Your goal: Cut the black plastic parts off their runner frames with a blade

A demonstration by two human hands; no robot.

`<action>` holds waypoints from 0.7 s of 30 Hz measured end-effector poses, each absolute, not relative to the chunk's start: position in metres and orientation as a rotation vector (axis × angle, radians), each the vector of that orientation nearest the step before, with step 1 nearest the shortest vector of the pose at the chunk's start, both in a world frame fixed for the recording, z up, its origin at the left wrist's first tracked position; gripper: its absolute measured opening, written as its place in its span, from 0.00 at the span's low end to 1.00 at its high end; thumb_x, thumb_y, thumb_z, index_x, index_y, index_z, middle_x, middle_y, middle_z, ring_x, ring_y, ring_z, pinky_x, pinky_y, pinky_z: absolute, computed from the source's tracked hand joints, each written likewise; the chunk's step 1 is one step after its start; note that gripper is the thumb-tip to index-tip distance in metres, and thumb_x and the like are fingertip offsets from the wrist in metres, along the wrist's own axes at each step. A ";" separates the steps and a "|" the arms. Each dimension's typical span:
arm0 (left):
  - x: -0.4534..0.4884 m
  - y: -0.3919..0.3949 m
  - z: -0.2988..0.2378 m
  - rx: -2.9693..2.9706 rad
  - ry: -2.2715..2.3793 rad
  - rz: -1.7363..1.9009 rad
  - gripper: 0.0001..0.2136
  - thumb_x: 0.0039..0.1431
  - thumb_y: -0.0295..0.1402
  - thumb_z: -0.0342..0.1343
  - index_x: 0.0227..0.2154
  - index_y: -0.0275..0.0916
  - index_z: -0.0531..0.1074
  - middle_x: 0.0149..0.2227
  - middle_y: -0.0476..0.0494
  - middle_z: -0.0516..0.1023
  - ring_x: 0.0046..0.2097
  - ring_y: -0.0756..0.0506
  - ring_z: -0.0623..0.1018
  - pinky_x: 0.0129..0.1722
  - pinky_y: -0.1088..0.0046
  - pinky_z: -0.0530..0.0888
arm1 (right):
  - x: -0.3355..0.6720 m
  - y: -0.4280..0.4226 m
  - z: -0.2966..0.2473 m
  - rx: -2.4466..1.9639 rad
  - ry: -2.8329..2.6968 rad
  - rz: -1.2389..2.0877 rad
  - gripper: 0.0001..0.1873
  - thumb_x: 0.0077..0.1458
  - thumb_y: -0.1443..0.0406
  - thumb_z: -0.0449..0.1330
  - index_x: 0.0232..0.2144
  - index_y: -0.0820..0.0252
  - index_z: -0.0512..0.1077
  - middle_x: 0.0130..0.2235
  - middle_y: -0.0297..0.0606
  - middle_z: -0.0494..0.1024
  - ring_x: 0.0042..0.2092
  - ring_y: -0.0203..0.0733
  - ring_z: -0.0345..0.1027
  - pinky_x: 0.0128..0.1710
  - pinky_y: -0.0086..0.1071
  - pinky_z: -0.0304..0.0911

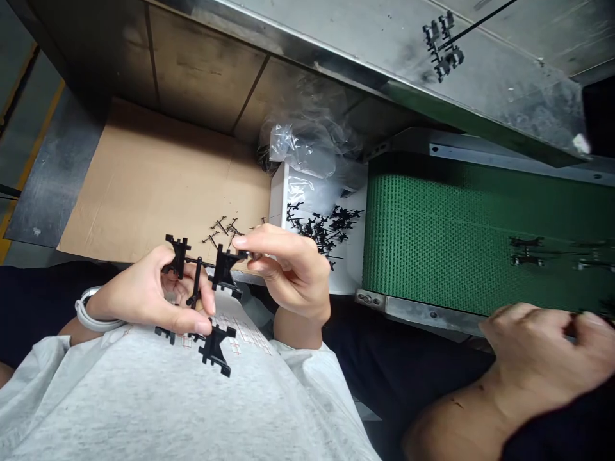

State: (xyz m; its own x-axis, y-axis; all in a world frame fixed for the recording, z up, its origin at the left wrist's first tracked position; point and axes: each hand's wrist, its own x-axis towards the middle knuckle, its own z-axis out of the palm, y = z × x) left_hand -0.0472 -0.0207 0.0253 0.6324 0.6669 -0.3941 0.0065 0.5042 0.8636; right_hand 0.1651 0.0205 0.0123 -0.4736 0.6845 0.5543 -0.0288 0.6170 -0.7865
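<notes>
A black plastic moulded frame [199, 282], several small parts joined on thin runners, is held in front of my grey shirt. My left hand [144, 298], with a white band on its wrist, is closed around the central runner, thumb across the front. My right hand [288, 266] pinches the upper right part [225, 264] of the frame between thumb and forefinger. A lower part [215, 349] of the frame hangs free below my left hand.
A white bin [281, 192] holds a pile of black runner scraps [324, 227], with a clear plastic bag [307, 144] behind it. Cardboard [144, 173] lies to the left. A green conveyor belt [456, 237] carries black parts [526, 251]. Another person's hand [548, 349] rests at its near edge. One more black frame [444, 45] lies on the metal surface.
</notes>
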 end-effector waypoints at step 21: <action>-0.048 -0.022 0.028 0.934 0.793 0.499 0.10 0.40 0.27 0.70 0.24 0.38 0.73 0.24 0.51 0.78 0.22 0.52 0.76 0.25 0.80 0.74 | 0.162 0.017 0.010 -0.498 -1.805 0.997 0.13 0.65 0.66 0.55 0.51 0.52 0.71 0.31 0.32 0.73 0.28 0.34 0.64 0.25 0.29 0.63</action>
State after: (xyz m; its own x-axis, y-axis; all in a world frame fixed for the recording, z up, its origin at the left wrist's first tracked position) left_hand -0.0479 -0.0216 0.0276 0.6216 0.6850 -0.3799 -0.0463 0.5163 0.8552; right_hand 0.1624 0.0165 0.0095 -0.4393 0.7046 0.5573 -0.0962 0.5799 -0.8090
